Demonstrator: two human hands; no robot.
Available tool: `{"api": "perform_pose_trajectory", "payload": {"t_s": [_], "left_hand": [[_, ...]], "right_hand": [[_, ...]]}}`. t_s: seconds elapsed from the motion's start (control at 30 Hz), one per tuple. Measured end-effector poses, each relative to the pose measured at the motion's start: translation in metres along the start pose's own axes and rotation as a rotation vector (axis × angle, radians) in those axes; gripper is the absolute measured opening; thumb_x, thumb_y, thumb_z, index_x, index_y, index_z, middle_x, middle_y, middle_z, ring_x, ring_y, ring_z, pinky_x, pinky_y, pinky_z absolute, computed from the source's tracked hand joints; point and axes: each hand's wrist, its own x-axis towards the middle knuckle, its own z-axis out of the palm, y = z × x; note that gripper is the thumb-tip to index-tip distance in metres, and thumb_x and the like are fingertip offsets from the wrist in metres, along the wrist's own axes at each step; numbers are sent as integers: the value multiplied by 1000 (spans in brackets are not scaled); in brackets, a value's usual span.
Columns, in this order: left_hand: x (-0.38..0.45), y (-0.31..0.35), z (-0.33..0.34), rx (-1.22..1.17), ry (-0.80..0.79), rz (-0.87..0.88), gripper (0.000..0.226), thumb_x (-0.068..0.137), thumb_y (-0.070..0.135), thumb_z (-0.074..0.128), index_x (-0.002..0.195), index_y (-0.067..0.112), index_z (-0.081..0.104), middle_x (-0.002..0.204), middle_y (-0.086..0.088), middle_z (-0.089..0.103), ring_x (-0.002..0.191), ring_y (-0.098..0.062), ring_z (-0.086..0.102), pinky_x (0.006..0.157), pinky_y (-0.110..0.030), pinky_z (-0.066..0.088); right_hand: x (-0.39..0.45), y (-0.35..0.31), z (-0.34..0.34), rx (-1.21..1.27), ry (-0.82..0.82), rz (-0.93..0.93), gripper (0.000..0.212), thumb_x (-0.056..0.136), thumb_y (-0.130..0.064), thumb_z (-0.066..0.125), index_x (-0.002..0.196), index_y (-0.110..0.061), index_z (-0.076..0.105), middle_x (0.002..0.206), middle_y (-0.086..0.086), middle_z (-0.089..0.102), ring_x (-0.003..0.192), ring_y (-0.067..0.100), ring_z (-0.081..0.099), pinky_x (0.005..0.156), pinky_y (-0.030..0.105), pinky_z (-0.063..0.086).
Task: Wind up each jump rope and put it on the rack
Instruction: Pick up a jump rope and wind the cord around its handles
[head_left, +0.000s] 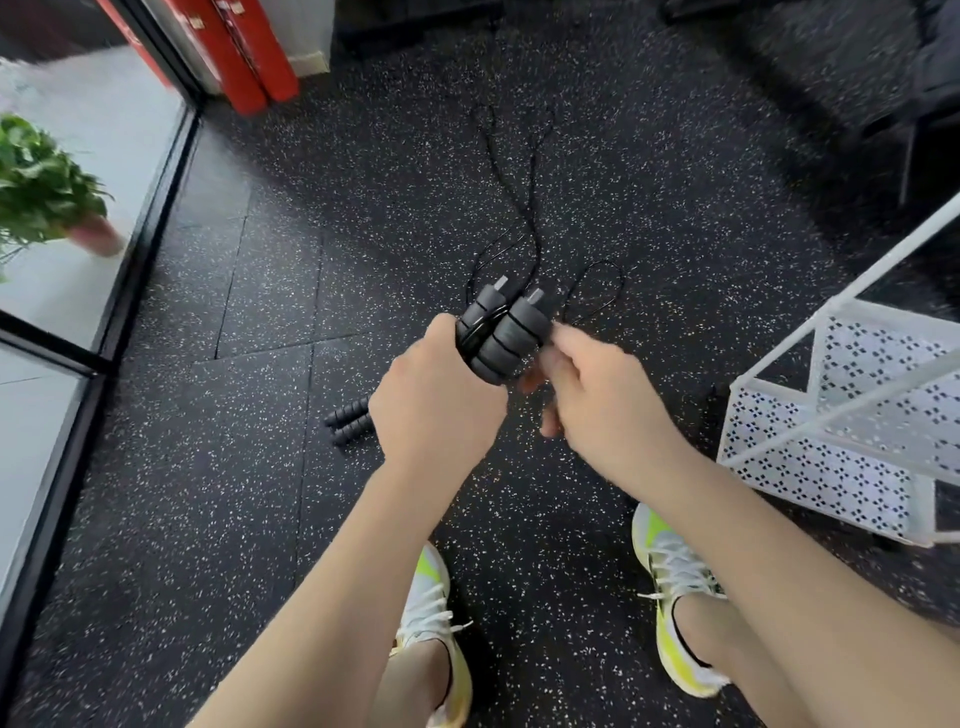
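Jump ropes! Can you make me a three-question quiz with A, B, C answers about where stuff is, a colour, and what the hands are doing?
1. Where is the white rack?
A. to the person's right
B. by the plant
C. behind the red doors

2. What colour are the handles being held?
A. red
B. black
C. white

3. How is the rope now?
A. all wound up
B. partly wound, the rest trailing on the floor
C. hanging on the rack

Answers: 1 A, it stands at the right edge by the right shoe. 2 B, both foam handles are black. 3 B, coils cross the handles in the left hand while the right hand pinches the cord.
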Motion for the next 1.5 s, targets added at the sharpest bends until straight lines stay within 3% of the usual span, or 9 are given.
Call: {"api": "perform_pose_trajectory", "payload": {"t_s": [0.1, 0.23, 0.37, 0.5, 0.87, 1.07, 1.27, 1.4, 1.5], "left_hand": [[2, -10, 6, 118, 50, 57, 23, 85, 26, 62, 91, 25, 40, 77, 8, 49, 70, -26, 45, 59, -35, 29], [1, -22, 9, 222, 86, 205, 27, 85, 21, 63, 91, 25, 37, 85, 3, 55, 75, -28, 48, 66, -36, 30], [-4, -29, 12, 324, 31, 394, 31, 79, 19, 69, 96, 28, 45, 90, 4, 61, 85, -28, 58, 70, -36, 27], [-15, -32, 23, 364, 28, 591, 31, 71, 23, 77, 93, 27, 56, 77, 8, 57, 75, -24, 57, 65, -34, 26], [-12, -34, 11, 179, 50, 828, 35, 68, 19, 77, 101, 24, 66, 77, 9, 58, 73, -24, 57, 67, -41, 46], [-12, -27, 3, -51, 42, 737, 40, 68, 23, 75, 106, 26, 64, 84, 10, 61, 81, -19, 54, 73, -35, 40], [-16, -11, -5, -184, 30, 466, 42, 70, 24, 80, 108, 31, 63, 88, 12, 65, 84, -18, 60, 72, -35, 45], [-18, 0, -5, -176, 43, 280, 33, 76, 35, 74, 107, 39, 62, 80, 19, 59, 74, -9, 48, 68, -28, 35], [-17, 2, -7, -131, 51, 184, 28, 80, 38, 68, 107, 39, 61, 79, 16, 60, 74, -14, 47, 67, -29, 35]], "right_hand": [[-11, -3, 10, -429, -105, -18, 22, 107, -31, 41, 95, -17, 53, 77, 5, 68, 61, 20, 63, 58, 37, 50], [-19, -15, 3, -696, -81, -166, 19, 105, -34, 45, 95, -19, 50, 84, 3, 60, 69, 25, 53, 60, 36, 39], [-20, -21, -20, -524, -160, -181, 8, 94, -37, 67, 95, -29, 67, 83, -5, 64, 66, 11, 58, 62, 33, 48], [-11, -19, -42, -319, -208, -122, 22, 68, -32, 90, 76, -31, 69, 70, -17, 65, 60, -2, 58, 55, 14, 42], [2, -3, -67, 1, -153, -213, 12, 70, -23, 89, 77, -30, 81, 83, -10, 75, 83, 7, 67, 78, 18, 48], [11, 8, -62, 323, -147, -200, 12, 77, -21, 77, 89, -19, 81, 87, -3, 79, 86, 6, 71, 80, 17, 51], [13, 8, -41, 478, -81, -163, 17, 93, -17, 64, 105, -15, 77, 102, 3, 78, 99, 19, 71, 86, 34, 58], [9, 3, -25, 378, -98, -97, 30, 103, 4, 45, 106, -10, 71, 79, 13, 73, 65, 21, 63, 53, 31, 52], [4, -3, -17, 286, -123, -35, 34, 107, -5, 36, 88, -16, 62, 60, 6, 67, 47, 14, 57, 51, 28, 48]]}}
